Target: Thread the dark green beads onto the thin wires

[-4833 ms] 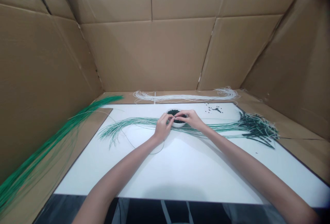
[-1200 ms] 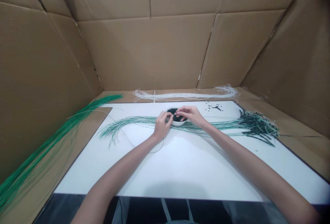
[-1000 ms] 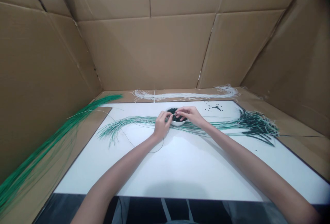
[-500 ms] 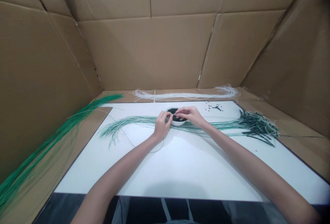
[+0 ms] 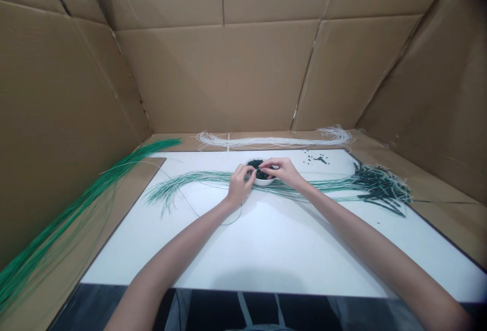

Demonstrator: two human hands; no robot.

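Over the white bowl (image 5: 264, 183) of small dark green beads (image 5: 254, 163), my two hands meet fingertip to fingertip. My left hand (image 5: 239, 183) is closed in a pinch on a thin cord (image 5: 241, 211), whose tail loops down by the wrist and runs off to the left. Thumb and fingers of my right hand (image 5: 281, 170) are pinched together at the cord's tip; what lies in them is too small to make out. Behind the bowl and hands, a bundle of green strings (image 5: 201, 176) stretches across the board, with dark beaded ends (image 5: 380, 184) at the right.
A hank of white strings (image 5: 266, 142) lies along the back. Loose beads (image 5: 319, 159) are scattered at the board's back right. A thick green bundle of strings (image 5: 87, 196) hangs along the left side. Cardboard walls (image 5: 213, 77) enclose the white board (image 5: 243, 260).
The fingertips of my right hand have shifted very slightly at the cord's tip. My left hand and everything on the board look the same.
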